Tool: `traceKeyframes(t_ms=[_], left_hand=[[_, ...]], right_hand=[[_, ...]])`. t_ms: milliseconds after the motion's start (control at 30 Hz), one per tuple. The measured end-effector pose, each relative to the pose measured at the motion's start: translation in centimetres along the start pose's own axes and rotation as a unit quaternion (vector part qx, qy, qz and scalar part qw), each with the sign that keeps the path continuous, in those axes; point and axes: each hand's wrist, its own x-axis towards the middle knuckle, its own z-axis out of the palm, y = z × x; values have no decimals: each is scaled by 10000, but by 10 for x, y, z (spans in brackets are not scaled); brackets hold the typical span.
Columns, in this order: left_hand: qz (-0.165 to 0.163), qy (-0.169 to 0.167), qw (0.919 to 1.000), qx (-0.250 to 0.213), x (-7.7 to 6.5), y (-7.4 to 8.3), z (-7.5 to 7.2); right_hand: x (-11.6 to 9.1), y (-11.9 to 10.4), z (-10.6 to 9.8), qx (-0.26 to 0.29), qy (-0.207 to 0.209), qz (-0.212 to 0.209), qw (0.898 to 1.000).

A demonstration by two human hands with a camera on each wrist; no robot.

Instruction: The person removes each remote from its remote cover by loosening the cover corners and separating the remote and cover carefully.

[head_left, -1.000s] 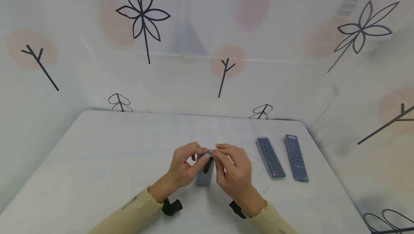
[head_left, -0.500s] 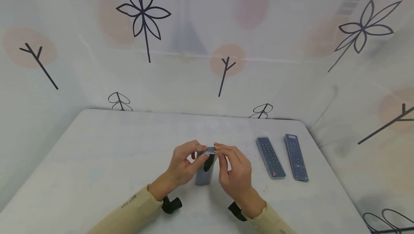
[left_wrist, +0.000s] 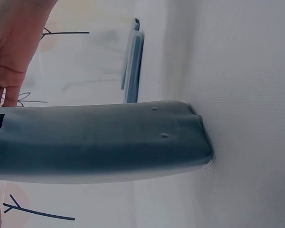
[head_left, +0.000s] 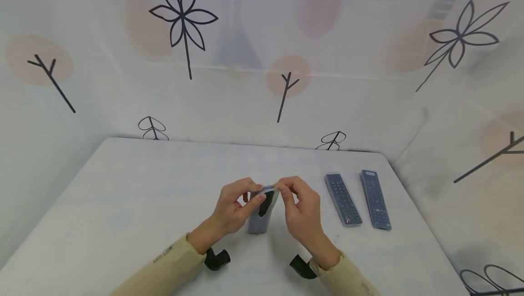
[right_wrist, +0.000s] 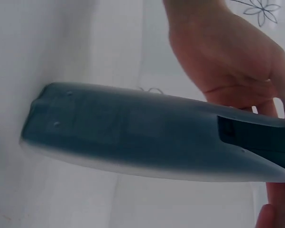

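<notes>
Looks like cover work on a remote. The remote (head_left: 266,203) sits in a cloudy, see-through cover (head_left: 257,225) right in front of the person, roughly mid-surface (head_left: 163,182) left to right. Its 6 o'clock end seems to rest on the surface and its 12 o'clock end is tipped up, with a dark bare patch showing through the gap in the cover.

Left hand (head_left: 231,207) comes in from about 8 o'clock, thumb and index pinched on the raised end, next to nothing between them but the cover edge. Right hand (head_left: 304,207) comes in from about 4 o'clock, thumb and index closed on the other corner of that lip. Can't tell how hard either one grips, or if the other fingers touch anything.

At 3 o'clock, well apart, lie the inner remote (head_left: 343,199) and, just past it, the outer remote (head_left: 375,199). Both look glossy, maybe covered too.

My read: this is the bit where the lip gets worked round the raised end. On or off, I can't tell. If on, the next move calls for the left holding steady while the right stretches its corner over that end.
</notes>
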Motion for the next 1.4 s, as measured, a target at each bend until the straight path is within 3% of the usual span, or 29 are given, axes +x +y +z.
traceKeyframes(t_ms=[133,300,633,800,1100,1267,1400], left_hand=[[-103,-59,9999,32,0,0,-1],[-222,-92,9997,64,0,1,-1],[-357,-91,9993,66,-1,2,1],[-460,-19,9989,-5,0,2,1],[-536,-89,9985,-15,-2,1,-2],[-576,-54,9983,107,-3,1,-1],[-605,-79,9977,311,-3,2,-2]], right_hand=[[2,-2,-3,342,-316,819,9956],[5,-4,-6,829,-720,1807,9774],[13,2,-9,1638,-1243,2856,9360],[18,4,-9,1846,-1361,3126,9218],[21,2,-5,1739,-1358,3346,9162],[27,1,-10,1413,-1724,3345,9157],[32,2,-14,1236,-2009,3454,9083]])
